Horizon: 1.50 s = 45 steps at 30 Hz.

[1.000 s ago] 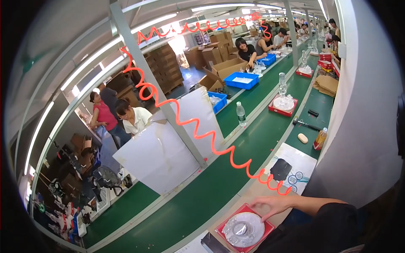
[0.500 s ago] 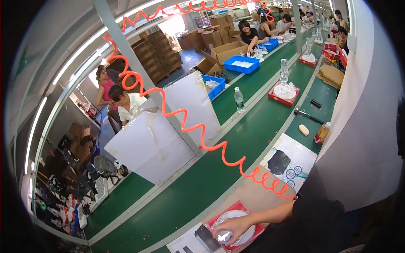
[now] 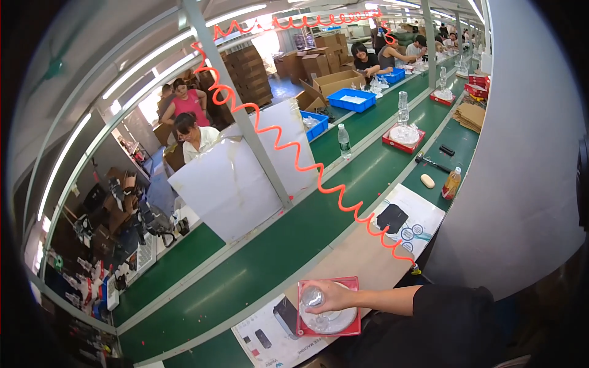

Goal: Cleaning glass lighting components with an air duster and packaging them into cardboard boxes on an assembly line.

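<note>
Clear cylinder (image 3: 313, 297) points upward, its long axis roughly vertical.

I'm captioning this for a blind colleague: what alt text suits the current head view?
A person's right hand grips a clear vessel above a white round piece in a red box, beside a long green belt. A coiled orange hose crosses the view; other people appear farther off.
</note>
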Each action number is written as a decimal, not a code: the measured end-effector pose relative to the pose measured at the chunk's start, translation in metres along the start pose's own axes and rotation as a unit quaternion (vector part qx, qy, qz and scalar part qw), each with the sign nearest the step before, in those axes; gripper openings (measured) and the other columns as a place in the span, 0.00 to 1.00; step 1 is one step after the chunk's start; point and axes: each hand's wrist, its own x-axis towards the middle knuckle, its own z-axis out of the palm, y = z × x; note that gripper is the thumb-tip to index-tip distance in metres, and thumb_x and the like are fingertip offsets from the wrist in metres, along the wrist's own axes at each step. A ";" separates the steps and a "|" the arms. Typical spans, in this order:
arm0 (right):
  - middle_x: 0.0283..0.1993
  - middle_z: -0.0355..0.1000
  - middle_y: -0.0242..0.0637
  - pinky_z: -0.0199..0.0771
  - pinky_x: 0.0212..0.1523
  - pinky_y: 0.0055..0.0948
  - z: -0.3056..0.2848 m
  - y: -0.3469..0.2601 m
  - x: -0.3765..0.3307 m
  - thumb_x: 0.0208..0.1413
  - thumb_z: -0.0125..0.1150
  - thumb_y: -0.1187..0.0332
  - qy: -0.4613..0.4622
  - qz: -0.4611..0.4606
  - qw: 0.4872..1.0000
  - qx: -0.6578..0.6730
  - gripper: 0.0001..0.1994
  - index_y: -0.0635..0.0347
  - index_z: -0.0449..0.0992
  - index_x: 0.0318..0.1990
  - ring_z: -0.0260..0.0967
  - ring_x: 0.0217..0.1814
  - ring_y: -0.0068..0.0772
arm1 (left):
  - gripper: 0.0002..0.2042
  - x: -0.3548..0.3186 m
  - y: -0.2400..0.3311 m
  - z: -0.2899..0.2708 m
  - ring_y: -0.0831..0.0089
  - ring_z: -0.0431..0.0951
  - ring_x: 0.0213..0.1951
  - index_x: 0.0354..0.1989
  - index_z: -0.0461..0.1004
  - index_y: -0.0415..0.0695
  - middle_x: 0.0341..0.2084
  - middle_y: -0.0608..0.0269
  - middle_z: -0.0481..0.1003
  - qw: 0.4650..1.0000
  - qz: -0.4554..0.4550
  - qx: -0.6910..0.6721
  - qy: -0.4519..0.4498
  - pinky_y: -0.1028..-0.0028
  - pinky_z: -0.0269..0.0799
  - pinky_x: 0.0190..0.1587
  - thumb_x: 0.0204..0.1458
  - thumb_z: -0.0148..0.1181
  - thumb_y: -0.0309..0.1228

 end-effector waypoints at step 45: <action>0.41 0.72 0.40 0.69 0.52 0.34 0.039 -0.156 0.050 0.47 0.69 0.72 -0.036 -0.167 0.899 0.404 0.25 0.59 0.62 0.50 0.71 0.47 0.30 | 0.30 0.029 -0.048 -0.003 0.53 0.71 0.52 0.62 0.61 0.39 0.55 0.47 0.69 0.962 0.150 0.214 0.076 0.56 0.64 0.56 0.58 0.47 0.48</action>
